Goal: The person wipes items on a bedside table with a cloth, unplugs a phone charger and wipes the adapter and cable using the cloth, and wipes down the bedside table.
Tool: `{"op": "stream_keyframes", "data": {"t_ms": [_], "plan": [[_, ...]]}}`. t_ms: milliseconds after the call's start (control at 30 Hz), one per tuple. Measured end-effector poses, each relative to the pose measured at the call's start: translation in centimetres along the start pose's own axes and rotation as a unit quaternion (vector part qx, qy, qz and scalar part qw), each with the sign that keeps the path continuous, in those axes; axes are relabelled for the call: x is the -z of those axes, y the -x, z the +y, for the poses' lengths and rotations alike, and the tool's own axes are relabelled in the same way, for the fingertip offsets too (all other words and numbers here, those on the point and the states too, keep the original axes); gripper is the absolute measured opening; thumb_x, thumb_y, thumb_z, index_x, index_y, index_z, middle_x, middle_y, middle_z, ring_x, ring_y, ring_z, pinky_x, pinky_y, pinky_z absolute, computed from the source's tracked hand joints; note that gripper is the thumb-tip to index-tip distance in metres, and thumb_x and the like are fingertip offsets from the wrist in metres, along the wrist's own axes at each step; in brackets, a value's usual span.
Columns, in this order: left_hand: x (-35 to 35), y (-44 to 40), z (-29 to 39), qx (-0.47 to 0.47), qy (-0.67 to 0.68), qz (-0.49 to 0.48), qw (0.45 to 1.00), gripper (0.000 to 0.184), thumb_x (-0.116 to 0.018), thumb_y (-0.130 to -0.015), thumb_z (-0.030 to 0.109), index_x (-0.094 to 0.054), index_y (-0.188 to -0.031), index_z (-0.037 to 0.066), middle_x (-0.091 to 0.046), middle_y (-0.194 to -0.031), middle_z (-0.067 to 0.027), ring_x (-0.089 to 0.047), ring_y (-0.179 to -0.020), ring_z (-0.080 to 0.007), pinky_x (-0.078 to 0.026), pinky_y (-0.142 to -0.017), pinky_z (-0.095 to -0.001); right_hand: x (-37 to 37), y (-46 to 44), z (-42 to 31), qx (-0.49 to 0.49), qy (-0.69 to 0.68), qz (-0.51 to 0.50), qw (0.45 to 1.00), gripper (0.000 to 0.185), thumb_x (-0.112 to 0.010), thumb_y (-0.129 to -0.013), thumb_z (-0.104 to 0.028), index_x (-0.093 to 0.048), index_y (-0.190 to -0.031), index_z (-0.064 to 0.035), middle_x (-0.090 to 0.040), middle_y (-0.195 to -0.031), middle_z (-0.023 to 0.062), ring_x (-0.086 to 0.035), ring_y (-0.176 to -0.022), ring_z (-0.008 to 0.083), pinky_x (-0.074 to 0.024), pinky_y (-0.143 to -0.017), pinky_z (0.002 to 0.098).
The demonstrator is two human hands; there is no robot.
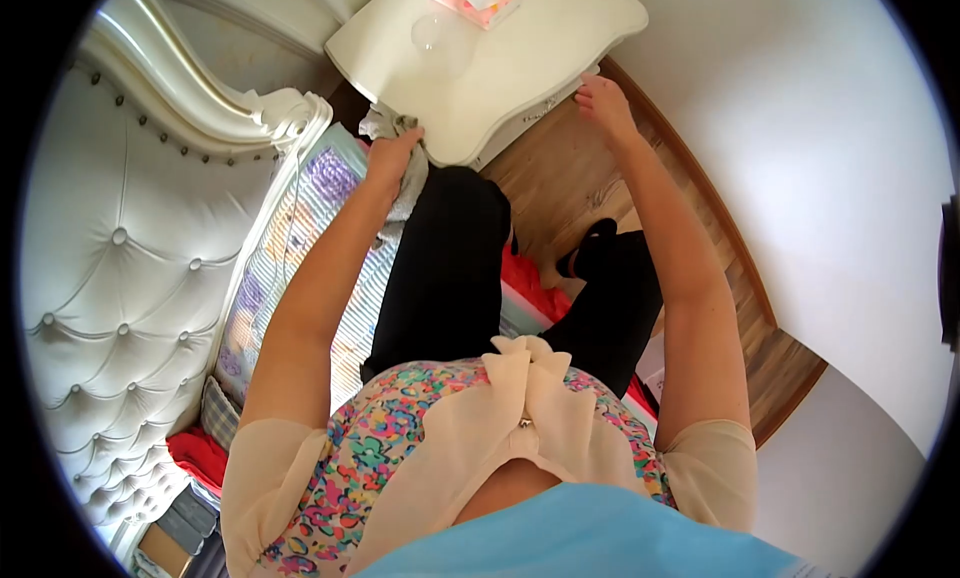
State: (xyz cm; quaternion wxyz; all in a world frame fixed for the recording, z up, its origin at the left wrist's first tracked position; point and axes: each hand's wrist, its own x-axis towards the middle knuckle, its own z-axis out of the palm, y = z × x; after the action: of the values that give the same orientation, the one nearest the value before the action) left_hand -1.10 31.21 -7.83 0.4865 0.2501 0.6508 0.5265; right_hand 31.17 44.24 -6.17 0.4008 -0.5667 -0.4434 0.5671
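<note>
In the head view, my left hand [393, 158] is closed around a grey cloth [408, 186] beside the near left corner of a cream nightstand [455, 93]. The cloth hangs down next to my left knee, and a bunched part sticks out above my fingers. My right hand [605, 105] is at the nightstand's right front edge, its fingers curled in towards the drawer front [530, 116]. What those fingers grip, if anything, is too small to make out. On the nightstand top are a pink tissue box [485, 10] and a small clear round object [427, 33].
To the left stands a bed with a tufted white headboard [120, 278] and a striped, flowered mattress cover [300, 228]. A white wall [780, 108] closes off the right. Red material [535, 286] lies below my legs, on the side away from the nightstand; wooden floor [545, 183] shows between.
</note>
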Motion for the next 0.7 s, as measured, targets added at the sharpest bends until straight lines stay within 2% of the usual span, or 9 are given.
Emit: {"op": "stream_keyframes", "data": {"t_ms": [67,167,200,300,400,633,700], "plan": [[-0.3,-0.2,-0.3,0.036,-0.087,0.021,0.995,0.045,-0.071,-0.079,0.019,-0.058,-0.110,-0.011,-0.063,-0.104,-0.0171,-0.062,-0.089,-0.0223,-0.050,-0.075,-0.0328,1.0,-3.2,-0.7,-0.011,-0.025,0.001,1.000,0.047,-0.060,-0.087,-0.035,-0.053,-0.114,0.0027,-0.059,-0.100,0.0102,-0.058,-0.089,0.0177,-0.0487,-0.076,0.0295],[-0.6,0.3,1.0,0.054,-0.120,-0.001,0.991,0.044,-0.071,-0.079,0.019,-0.059,-0.111,-0.009,-0.064,-0.105,-0.0151,-0.062,-0.088,-0.0227,-0.050,-0.077,-0.0322,1.7,-7.0,-1.9,-0.106,-0.069,0.042,0.991,0.048,-0.062,-0.086,-0.035,-0.054,-0.113,0.0030,-0.060,-0.103,0.0128,-0.060,-0.090,0.0211,-0.0511,-0.078,0.0330],[-0.6,0.0,1.2,0.046,-0.121,0.003,0.992,0.044,-0.071,-0.079,0.019,-0.059,-0.111,-0.009,-0.064,-0.105,-0.0151,-0.062,-0.088,-0.0227,-0.050,-0.077,-0.0322,1.7,-8.0,-1.7,-0.100,-0.073,0.038,0.992,0.048,-0.062,-0.086,-0.035,-0.054,-0.113,0.0030,-0.060,-0.103,0.0128,-0.060,-0.090,0.0211,-0.0511,-0.078,0.0330],[-0.6,-0.2,0.5,0.058,-0.079,-0.009,0.995,0.042,-0.070,-0.079,0.016,-0.059,-0.111,-0.009,-0.064,-0.104,-0.0141,-0.062,-0.090,-0.0222,-0.050,-0.077,-0.0325,1.3,-7.6,-1.7,-0.097,-0.077,-0.027,0.992,0.042,-0.064,-0.087,-0.024,-0.052,-0.116,0.0046,-0.060,-0.109,0.0133,-0.061,-0.095,0.0224,-0.0527,-0.084,0.0345],[0.4,-1.6,-1.1,0.064,-0.084,-0.009,0.994,0.041,-0.070,-0.080,0.016,-0.059,-0.111,-0.008,-0.064,-0.103,-0.0135,-0.062,-0.090,-0.0223,-0.050,-0.078,-0.0323,1.3,-8.7,-0.2,-0.075,-0.088,-0.043,0.992,0.041,-0.063,-0.088,-0.022,-0.051,-0.115,0.0059,-0.060,-0.109,0.0137,-0.061,-0.095,0.0219,-0.0530,-0.083,0.0340],[0.3,-0.6,0.7,0.106,-0.087,0.014,0.990,0.043,-0.070,-0.080,0.017,-0.058,-0.113,-0.007,-0.064,-0.103,-0.0132,-0.062,-0.088,-0.0227,-0.051,-0.076,-0.0336,0.9,-8.3,1.7,-0.069,-0.121,-0.019,0.990,0.040,-0.064,-0.088,-0.023,-0.051,-0.110,0.0078,-0.060,-0.105,0.0146,-0.061,-0.093,0.0211,-0.0536,-0.081,0.0329],[0.3,-0.2,0.9,0.090,-0.033,-0.004,0.995,0.043,-0.069,-0.079,0.014,-0.056,-0.113,-0.010,-0.063,-0.104,-0.0145,-0.062,-0.088,-0.0233,-0.051,-0.075,-0.0338,0.9,-8.0,2.4,-0.067,-0.120,-0.024,0.990,0.039,-0.062,-0.089,-0.027,-0.053,-0.112,0.0034,-0.061,-0.107,0.0115,-0.060,-0.095,0.0203,-0.0515,-0.084,0.0338]]}}
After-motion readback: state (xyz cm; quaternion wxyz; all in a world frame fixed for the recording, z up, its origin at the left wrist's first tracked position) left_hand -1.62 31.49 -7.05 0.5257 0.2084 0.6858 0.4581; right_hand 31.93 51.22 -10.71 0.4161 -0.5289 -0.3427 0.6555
